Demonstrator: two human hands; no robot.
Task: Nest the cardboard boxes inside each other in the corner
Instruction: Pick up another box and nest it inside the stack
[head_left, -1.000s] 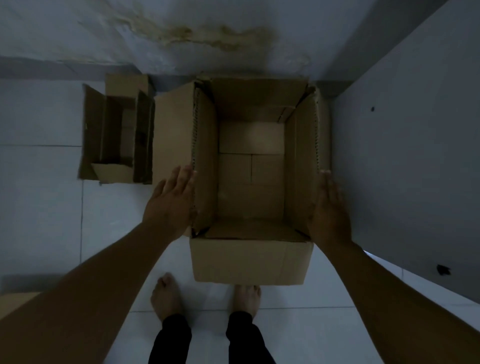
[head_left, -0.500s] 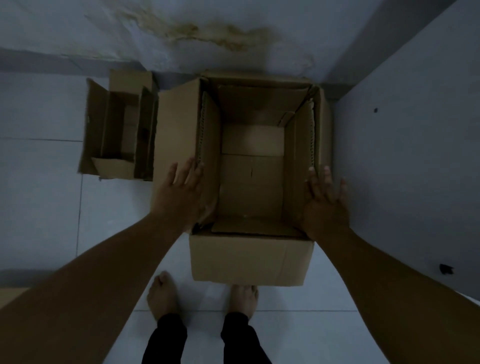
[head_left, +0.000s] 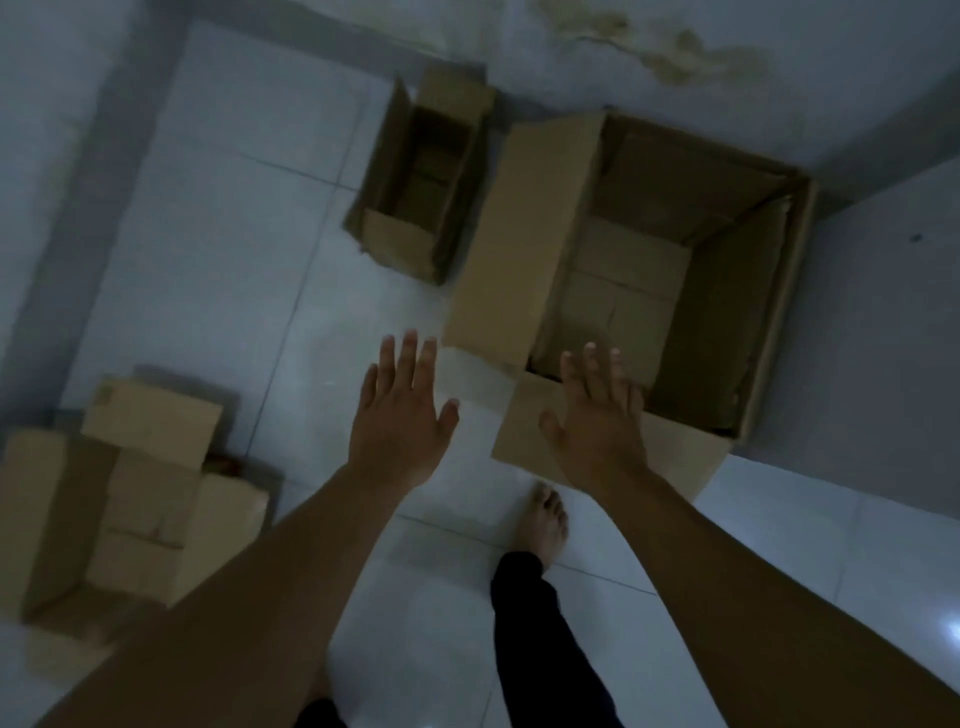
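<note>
A large open cardboard box (head_left: 524, 249) stands in the room's corner, flaps spread, empty inside. To its left a narrow smaller open box (head_left: 415, 244) sits against the wall. A third box (head_left: 145, 499) with loose flaps lies on the floor at the lower left. My left hand (head_left: 400, 415) hovers over bare tiles left of the large box, fingers spread, holding nothing. My right hand (head_left: 597, 421) is flat and open above the large box's near flap; touching or not, I cannot tell.
White tiled floor (head_left: 218, 270) runs between the boxes. A stained wall (head_left: 649, 52) is behind, and a grey wall (head_left: 883, 322) closes the right side. My bare foot (head_left: 543, 525) and dark trouser leg stand just in front of the large box.
Both hands have come off the large box's side walls and drawn back. The view has swung left and tilted, bringing the lower-left box into sight.
</note>
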